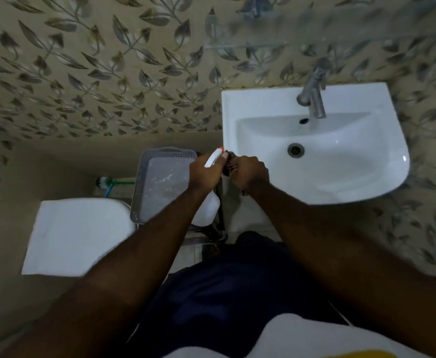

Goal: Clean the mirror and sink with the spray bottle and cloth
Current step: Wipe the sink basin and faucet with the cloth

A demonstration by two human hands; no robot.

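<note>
My left hand [205,171] is wrapped around the neck of a white spray bottle [208,209] with a red-tipped nozzle; the bottle's body hangs below my wrist. My right hand [250,174] is closed on a small dark cloth [228,164], bunched right beside the nozzle at the sink's left edge. The white wall-mounted sink [341,195] lies to the right, with a metal tap [312,94] at its back and a drain in the basin. A glass shelf [245,46] shows on the wall above; the mirror is not in view.
A grey plastic basket [140,182] stands on a rack left of my hands. The white toilet cistern lid [77,236] is at the lower left, with a toilet brush [106,183] behind it. Leaf-patterned tiles cover the walls.
</note>
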